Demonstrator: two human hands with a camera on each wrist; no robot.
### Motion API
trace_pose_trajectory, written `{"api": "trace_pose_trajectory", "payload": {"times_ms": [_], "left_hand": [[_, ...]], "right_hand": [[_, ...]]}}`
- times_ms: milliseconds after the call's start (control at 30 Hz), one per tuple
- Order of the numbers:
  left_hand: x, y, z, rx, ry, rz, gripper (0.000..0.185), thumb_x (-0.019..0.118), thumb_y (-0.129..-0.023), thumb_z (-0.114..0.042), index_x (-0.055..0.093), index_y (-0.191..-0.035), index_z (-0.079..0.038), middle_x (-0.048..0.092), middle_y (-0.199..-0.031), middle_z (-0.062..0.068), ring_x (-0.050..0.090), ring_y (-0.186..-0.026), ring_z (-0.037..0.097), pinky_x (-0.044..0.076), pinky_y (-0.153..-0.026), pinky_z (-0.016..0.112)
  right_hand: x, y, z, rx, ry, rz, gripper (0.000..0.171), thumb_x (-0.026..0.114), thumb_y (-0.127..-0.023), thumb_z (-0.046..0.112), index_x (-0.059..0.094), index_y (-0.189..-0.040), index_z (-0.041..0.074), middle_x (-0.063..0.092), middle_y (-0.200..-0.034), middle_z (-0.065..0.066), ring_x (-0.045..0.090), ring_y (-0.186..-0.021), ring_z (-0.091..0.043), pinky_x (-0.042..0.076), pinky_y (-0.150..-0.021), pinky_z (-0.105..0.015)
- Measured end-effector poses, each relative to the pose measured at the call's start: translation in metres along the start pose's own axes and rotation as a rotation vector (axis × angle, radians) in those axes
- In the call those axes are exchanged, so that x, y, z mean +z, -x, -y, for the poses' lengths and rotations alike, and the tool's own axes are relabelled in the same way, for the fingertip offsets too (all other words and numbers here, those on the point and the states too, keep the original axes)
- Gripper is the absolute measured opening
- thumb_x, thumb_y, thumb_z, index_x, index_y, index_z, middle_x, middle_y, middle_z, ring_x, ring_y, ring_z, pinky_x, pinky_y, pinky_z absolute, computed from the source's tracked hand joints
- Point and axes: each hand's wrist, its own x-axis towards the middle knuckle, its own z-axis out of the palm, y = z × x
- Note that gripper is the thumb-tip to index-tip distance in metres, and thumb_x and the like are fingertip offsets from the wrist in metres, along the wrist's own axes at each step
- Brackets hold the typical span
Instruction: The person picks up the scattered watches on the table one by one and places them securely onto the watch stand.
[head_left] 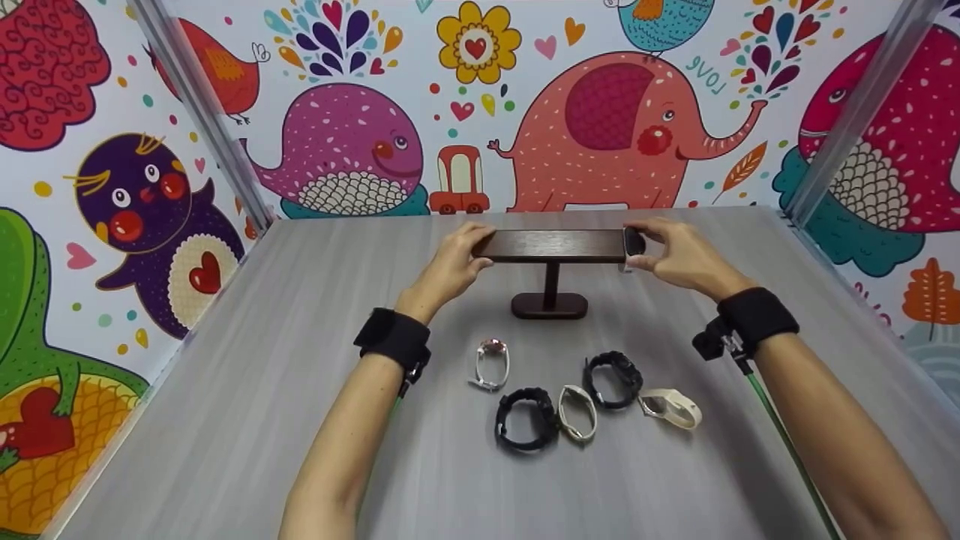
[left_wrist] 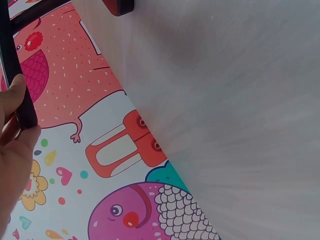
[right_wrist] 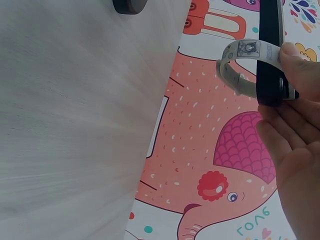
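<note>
A dark brown T-shaped watch stand (head_left: 559, 244) is upright on the table, its crossbar level. My left hand (head_left: 450, 264) pinches the bar's left end between thumb and fingers. At the opposite end, my right hand (head_left: 688, 256) grips a watch (head_left: 634, 241) with a dark face. In the right wrist view, its pale strap (right_wrist: 249, 49) loops round the bar end, with my thumb on the strap's edge and fingers beneath. The left wrist view shows the bar's dark end (left_wrist: 27, 115) between my thumb and fingers.
Several watches lie nearer me: a white one (head_left: 508, 367), a black one (head_left: 501, 424), a cream one (head_left: 564, 412), another black one (head_left: 628, 369) and a cream one on its side (head_left: 686, 411). Printed panels (head_left: 465, 187) wall the table's back and sides.
</note>
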Motion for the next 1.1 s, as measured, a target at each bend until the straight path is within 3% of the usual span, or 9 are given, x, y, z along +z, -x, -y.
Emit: {"api": "trace_pose_trajectory", "payload": {"times_ms": [167,467,600,733,900,1100], "left_hand": [[0.001,0.0,-0.001,-0.02,0.014,0.009,0.049,0.07,-0.09,0.001,0.057,-0.136,0.007,0.059,-0.135,0.023,0.056,-0.13,0.034,0.045,-0.114,0.039],[0.0,-0.001,-0.003,-0.048,0.0,0.026,0.05,0.07,-0.09,-0.001,0.056,-0.137,0.006,0.058,-0.137,0.022,0.055,-0.131,0.034,0.045,-0.115,0.038],[-0.002,-0.001,-0.003,-0.051,-0.003,0.029,0.05,0.07,-0.09,-0.001,0.056,-0.138,0.005,0.058,-0.137,0.022,0.055,-0.131,0.034,0.045,-0.114,0.039],[-0.002,0.0,-0.002,-0.046,0.003,0.025,0.05,0.07,-0.09,0.0,0.056,-0.138,0.006,0.058,-0.136,0.022,0.055,-0.131,0.033,0.046,-0.114,0.039],[0.0,-0.001,-0.002,-0.037,0.007,0.012,0.049,0.07,-0.09,0.0,0.056,-0.137,0.006,0.059,-0.136,0.022,0.056,-0.13,0.034,0.046,-0.113,0.038],[-0.001,-0.001,-0.003,-0.047,0.007,0.016,0.049,0.07,-0.09,0.0,0.056,-0.137,0.006,0.058,-0.137,0.022,0.055,-0.131,0.034,0.045,-0.114,0.038]], "right_hand": [[0.003,-0.003,0.004,0.002,0.049,-0.008,0.059,0.071,-0.092,0.018,0.051,-0.146,0.009,0.049,-0.15,-0.022,0.041,-0.14,-0.046,0.034,-0.113,-0.068],[0.007,-0.008,0.011,-0.022,0.09,-0.031,0.057,0.074,-0.09,0.02,0.055,-0.144,0.01,0.055,-0.146,-0.02,0.05,-0.134,-0.042,0.04,-0.11,-0.065],[0.008,-0.009,0.013,-0.004,0.082,-0.018,0.059,0.073,-0.091,0.023,0.053,-0.146,0.015,0.056,-0.145,-0.018,0.056,-0.118,-0.036,0.05,-0.097,-0.055],[0.012,-0.013,0.012,-0.042,0.054,-0.024,0.058,0.073,-0.091,0.02,0.054,-0.145,0.012,0.058,-0.14,-0.019,0.056,-0.103,-0.031,0.051,-0.086,-0.046],[0.014,-0.015,0.014,-0.073,0.032,-0.024,0.058,0.074,-0.091,0.018,0.054,-0.144,0.01,0.06,-0.137,-0.019,0.056,-0.098,-0.03,0.05,-0.083,-0.044],[0.02,-0.019,0.018,-0.084,0.019,-0.031,0.057,0.075,-0.09,0.017,0.056,-0.143,0.009,0.061,-0.135,-0.02,0.056,-0.1,-0.032,0.051,-0.087,-0.046]]}}
